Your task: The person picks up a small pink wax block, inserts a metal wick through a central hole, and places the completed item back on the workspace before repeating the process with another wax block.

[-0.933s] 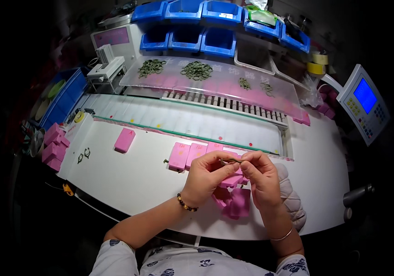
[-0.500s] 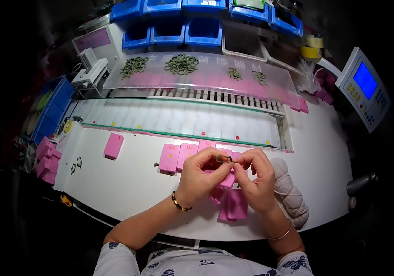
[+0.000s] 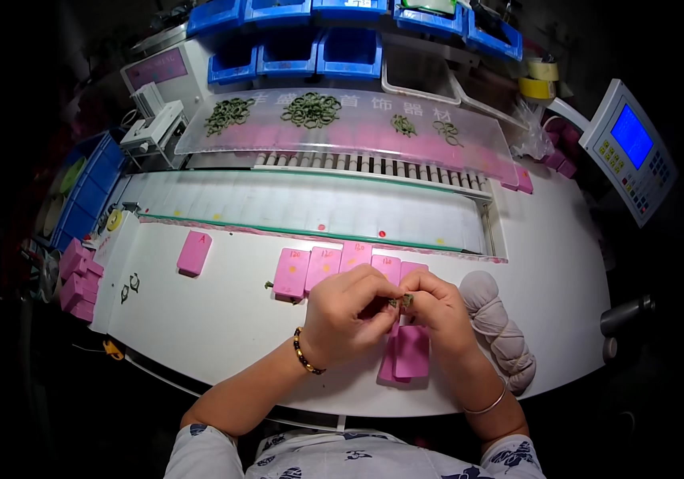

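My left hand [image 3: 348, 310] and my right hand [image 3: 439, 310] meet fingertip to fingertip over the near middle of the white table. Between them are small green ring-shaped pieces [image 3: 407, 301]; one bit shows at the right fingertips and another by the left. Both hands are closed in a pinch, and the fingers partly cover what they hold. Just below the hands lie pink blocks [image 3: 411, 351], one overlapping another. Beyond the hands stands a row of pink blocks [image 3: 291, 273] with yellow dots, some hidden behind my fingers.
A white conveyor belt [image 3: 294, 203] with a green edge crosses behind. Green rings [image 3: 310, 110] lie in heaps on a clear cover above it. Blue bins [image 3: 350, 54] line the back. A grey cloth roll [image 3: 498, 331] lies right, under a control panel [image 3: 633, 148]. More pink blocks [image 3: 79, 275] stand left.
Both hands have dropped slightly toward me, and the green pieces have turned in the fingertips. The coloured dots on the belt have shifted left.
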`<state>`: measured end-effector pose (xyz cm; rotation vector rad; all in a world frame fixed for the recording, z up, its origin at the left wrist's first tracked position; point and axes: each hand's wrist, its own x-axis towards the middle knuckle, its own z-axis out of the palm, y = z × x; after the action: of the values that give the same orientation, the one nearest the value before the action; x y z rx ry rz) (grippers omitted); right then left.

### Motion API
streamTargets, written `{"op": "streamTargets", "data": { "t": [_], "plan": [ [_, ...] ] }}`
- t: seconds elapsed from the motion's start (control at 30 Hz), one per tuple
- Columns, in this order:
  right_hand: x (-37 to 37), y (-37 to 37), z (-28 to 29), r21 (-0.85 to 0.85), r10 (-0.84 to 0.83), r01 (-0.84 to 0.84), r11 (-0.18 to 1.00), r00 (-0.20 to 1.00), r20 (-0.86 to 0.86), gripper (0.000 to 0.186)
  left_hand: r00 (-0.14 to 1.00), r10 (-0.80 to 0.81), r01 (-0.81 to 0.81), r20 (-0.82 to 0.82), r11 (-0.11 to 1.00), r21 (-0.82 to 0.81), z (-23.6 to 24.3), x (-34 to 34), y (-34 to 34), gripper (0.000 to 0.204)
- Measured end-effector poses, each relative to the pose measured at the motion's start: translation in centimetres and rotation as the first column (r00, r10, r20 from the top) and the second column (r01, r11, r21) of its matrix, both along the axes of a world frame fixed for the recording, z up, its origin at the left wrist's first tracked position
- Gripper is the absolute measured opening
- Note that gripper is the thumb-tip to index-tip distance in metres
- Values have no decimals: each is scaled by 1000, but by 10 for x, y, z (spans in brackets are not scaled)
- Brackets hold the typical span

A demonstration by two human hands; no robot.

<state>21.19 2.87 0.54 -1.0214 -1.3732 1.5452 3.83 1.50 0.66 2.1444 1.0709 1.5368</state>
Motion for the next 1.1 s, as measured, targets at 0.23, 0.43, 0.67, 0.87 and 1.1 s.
{"op": "streamTargets", "data": {
  "t": [0.23,0.43,0.67,0.87,1.1],
  "plan": [
    [4,5,-5,16,-25,25,1000,999,37,16,891,0,292,454,767,-572,6,-6,-1,5],
    [-3,2,4,343,-131,7,939,931,340,8,976,88,-10,202,934,-358,1,-14,6,6],
    [-11,0,16,569,-225,71,819,953,204,20,998,63,-59,14,975,-212,2,-12,3,8],
    [-9,-1,12,607,-204,30,794,954,220,20,999,38,-36,4,976,-215,1,-10,3,8],
    [-10,0,11,634,-215,33,773,953,213,17,999,35,-29,21,975,-219,1,-10,2,8]
  ]
}}
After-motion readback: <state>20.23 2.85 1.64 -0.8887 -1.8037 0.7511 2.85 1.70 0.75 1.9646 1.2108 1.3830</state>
